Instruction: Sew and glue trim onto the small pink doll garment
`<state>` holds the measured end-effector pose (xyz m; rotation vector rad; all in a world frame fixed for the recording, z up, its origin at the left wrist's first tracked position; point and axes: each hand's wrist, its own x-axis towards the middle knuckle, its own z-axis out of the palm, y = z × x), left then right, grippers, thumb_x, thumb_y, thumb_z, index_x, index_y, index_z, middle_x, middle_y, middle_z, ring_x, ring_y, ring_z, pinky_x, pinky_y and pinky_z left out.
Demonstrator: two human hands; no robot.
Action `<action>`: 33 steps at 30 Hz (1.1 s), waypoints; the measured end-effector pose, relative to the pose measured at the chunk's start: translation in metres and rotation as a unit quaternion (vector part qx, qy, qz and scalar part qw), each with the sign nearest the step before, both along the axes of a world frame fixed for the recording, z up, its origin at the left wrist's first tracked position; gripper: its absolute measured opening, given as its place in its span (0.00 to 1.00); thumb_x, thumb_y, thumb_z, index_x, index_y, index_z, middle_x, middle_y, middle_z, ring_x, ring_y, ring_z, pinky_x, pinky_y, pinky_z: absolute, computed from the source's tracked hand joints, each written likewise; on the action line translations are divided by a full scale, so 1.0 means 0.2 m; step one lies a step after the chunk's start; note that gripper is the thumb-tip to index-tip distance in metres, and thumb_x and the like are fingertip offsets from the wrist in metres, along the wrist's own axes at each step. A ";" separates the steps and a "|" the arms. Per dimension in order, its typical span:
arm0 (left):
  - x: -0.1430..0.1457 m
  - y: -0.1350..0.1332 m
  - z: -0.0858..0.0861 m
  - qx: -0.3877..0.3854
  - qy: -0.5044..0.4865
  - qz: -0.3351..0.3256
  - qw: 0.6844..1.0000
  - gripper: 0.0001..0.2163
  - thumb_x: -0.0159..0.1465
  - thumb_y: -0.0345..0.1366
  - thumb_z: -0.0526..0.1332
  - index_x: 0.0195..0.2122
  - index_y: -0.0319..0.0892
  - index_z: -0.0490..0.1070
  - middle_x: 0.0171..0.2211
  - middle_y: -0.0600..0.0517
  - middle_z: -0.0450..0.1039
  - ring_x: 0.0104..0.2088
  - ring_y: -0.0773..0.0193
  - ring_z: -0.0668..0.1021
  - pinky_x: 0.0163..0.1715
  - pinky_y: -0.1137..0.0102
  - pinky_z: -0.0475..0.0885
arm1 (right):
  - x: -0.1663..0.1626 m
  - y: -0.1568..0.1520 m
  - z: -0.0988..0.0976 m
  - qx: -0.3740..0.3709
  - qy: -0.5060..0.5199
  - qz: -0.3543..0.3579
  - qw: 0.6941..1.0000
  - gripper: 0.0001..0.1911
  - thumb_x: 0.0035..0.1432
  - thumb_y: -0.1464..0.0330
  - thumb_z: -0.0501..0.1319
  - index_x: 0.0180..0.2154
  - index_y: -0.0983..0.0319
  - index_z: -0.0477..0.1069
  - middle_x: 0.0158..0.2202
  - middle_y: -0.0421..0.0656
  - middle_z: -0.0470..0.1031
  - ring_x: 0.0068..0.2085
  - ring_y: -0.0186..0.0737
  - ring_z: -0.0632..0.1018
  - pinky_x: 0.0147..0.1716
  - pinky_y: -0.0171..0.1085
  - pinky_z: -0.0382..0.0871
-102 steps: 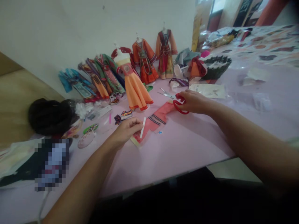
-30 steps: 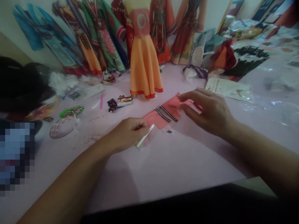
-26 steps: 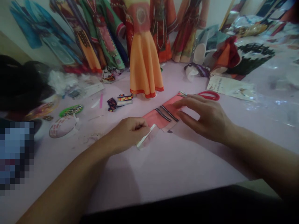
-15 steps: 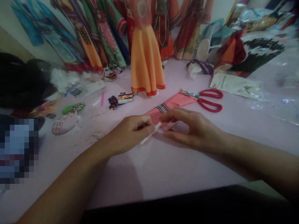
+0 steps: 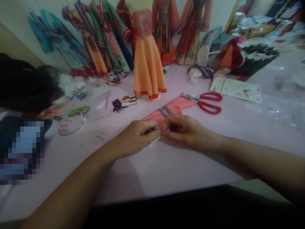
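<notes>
My left hand is closed in a pinch on a thin white strip, which shows only below the fingers. My right hand is pinched too, its fingertips meeting those of the left. What the right fingers hold, if anything, is hidden. Just beyond both hands lies a salmon-pink cloth piece with dark, white-dotted trim bands, partly covered by the fingers. Scissors with red handles rest with their blades on its far end.
A doll-size orange skirt stands behind the cloth, with several small costumes in a row at the back. Patterned ribbon pieces and a green oval item lie to the left. A printed white packet lies right of the scissors.
My right hand has moved left and closed from a loose, parted shape into a pinch against the left fingertips. Less of the white strip shows now. The view has shifted slightly.
</notes>
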<state>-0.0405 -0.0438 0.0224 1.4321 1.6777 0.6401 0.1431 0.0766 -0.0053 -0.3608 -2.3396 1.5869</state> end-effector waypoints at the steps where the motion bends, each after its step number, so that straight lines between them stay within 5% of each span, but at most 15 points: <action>1: 0.00 0.00 0.01 0.001 -0.004 0.004 1.000 0.14 0.68 0.42 0.57 0.26 0.43 0.66 0.24 0.57 0.64 0.26 0.68 0.67 0.26 0.71 0.61 | 0.00 0.00 0.00 0.005 0.005 -0.001 1.000 0.07 0.64 0.67 0.63 0.34 0.61 0.69 0.29 0.38 0.69 0.29 0.34 0.68 0.28 0.35 0.61; 13: -0.07 0.01 0.07 0.078 -0.016 0.117 0.990 0.12 0.64 0.43 0.60 0.32 0.40 0.73 0.22 0.57 0.64 0.21 0.71 0.62 0.22 0.72 0.56 | 0.03 0.07 0.04 -0.131 0.057 0.014 0.990 0.14 0.64 0.60 0.67 0.32 0.60 0.67 0.29 0.38 0.68 0.30 0.35 0.68 0.30 0.35 0.61; 20: -0.05 0.00 0.04 0.129 -0.017 0.056 0.990 0.10 0.63 0.42 0.64 0.36 0.39 0.76 0.29 0.54 0.72 0.29 0.68 0.71 0.29 0.72 0.66 | 0.02 0.07 0.02 -0.151 0.033 0.027 0.988 0.12 0.66 0.61 0.65 0.35 0.62 0.68 0.31 0.39 0.68 0.31 0.34 0.67 0.30 0.36 0.58; 33: -0.01 -0.02 0.04 0.079 -0.024 0.035 0.996 0.05 0.62 0.34 0.64 0.29 0.41 0.72 0.23 0.59 0.69 0.24 0.72 0.69 0.24 0.76 0.63 | 0.01 0.03 0.03 -0.176 0.014 0.038 0.984 0.10 0.66 0.63 0.64 0.36 0.62 0.68 0.31 0.38 0.65 0.30 0.32 0.66 0.27 0.34 0.57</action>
